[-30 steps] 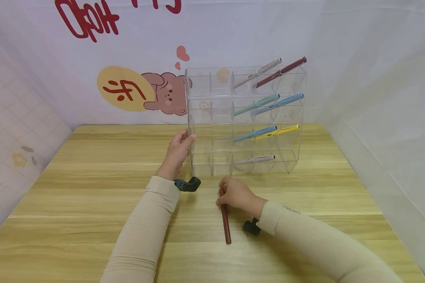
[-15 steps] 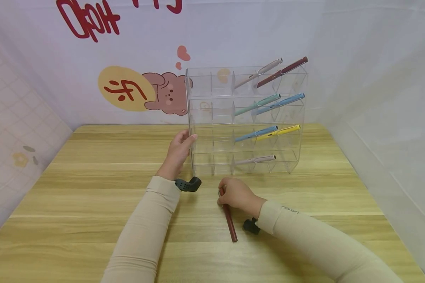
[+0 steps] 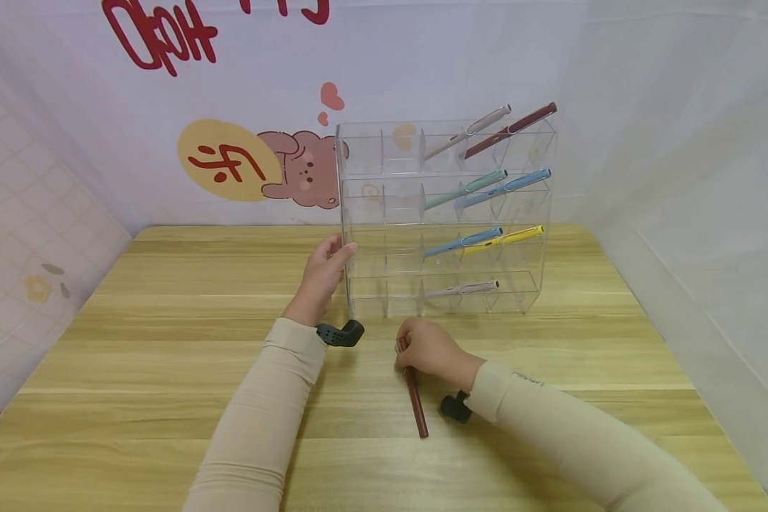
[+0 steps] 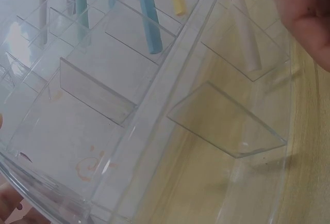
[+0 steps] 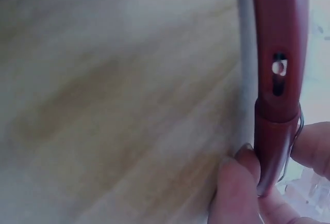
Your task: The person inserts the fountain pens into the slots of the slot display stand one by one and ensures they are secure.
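A dark red pen (image 3: pixel 417 409) slants along the table just in front of the rack, its barrel pointing back at me. My right hand (image 3: pixel 432 352) pinches it at the capped end between thumb and fingers. In the right wrist view, the red pen (image 5: pixel 281 33) shows a slot in its barrel and a wire clip on the cap. A clear acrylic pen rack (image 3: pixel 384 153) with tiered compartments stands upright behind. My left hand (image 3: pixel 320 281) holds the rack's left side, thumb at the front edge; some of its fingers are hidden behind the side wall.
Several pens lie tilted in the rack's right-hand compartments, among them a maroon pen (image 3: pixel 512 130), a green pen (image 3: pixel 467 188), a yellow pen (image 3: pixel 505 238) and a pale pen (image 3: pixel 464 289). A printed cloth (image 3: pixel 262 85) hangs behind the wooden table (image 3: pixel 134 370).
The red pen's near end has swung to the right, while my right hand stays at its capped end. My left hand and the rack have kept their places.
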The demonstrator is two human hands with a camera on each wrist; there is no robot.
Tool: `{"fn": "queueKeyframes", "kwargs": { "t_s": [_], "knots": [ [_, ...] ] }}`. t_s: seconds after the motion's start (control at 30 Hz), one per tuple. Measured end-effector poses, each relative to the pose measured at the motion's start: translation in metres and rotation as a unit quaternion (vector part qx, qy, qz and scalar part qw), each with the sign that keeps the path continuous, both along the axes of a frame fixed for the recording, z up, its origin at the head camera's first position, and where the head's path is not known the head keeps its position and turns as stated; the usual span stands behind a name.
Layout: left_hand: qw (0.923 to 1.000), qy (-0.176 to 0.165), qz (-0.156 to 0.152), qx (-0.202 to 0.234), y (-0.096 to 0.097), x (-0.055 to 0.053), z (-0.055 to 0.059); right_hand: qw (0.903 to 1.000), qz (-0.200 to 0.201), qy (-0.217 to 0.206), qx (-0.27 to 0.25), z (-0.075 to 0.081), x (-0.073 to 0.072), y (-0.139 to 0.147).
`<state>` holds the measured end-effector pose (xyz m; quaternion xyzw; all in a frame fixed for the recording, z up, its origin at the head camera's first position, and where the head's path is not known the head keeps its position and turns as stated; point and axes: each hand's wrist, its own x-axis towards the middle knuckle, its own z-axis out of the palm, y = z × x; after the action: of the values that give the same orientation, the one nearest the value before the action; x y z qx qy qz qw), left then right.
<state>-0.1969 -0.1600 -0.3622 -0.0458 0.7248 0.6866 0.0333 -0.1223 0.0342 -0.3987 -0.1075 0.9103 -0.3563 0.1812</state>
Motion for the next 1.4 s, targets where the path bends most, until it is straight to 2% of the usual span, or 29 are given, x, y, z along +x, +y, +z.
{"fn": "queueKeyframes", "kwargs": {
  "t_s": [0.3,0.5,0.83,1.2,1.4],
  "knots": [
    [1.0000,-0.002,0.000,0.000,0.000,-0.001,0.000,0.9943,-0.036,-0.059,-0.082,0.003,-0.003,0.007],
    [1.0000,-0.004,-0.001,0.000,0.000,-0.001,0.001,0.9892,-0.057,-0.051,-0.125,0.009,-0.005,0.015],
    [1.0000,-0.003,-0.002,0.003,0.001,-0.001,0.002,0.9773,-0.079,-0.060,-0.187,0.025,-0.004,0.033],
    [0.9999,-0.003,-0.005,0.013,0.001,0.001,0.001,0.9668,-0.110,-0.020,-0.230,0.053,0.000,0.057],
    [0.9998,-0.002,-0.010,0.019,0.001,0.001,0.001,0.9546,-0.134,0.015,-0.265,0.066,0.002,0.072]
  ]
}}
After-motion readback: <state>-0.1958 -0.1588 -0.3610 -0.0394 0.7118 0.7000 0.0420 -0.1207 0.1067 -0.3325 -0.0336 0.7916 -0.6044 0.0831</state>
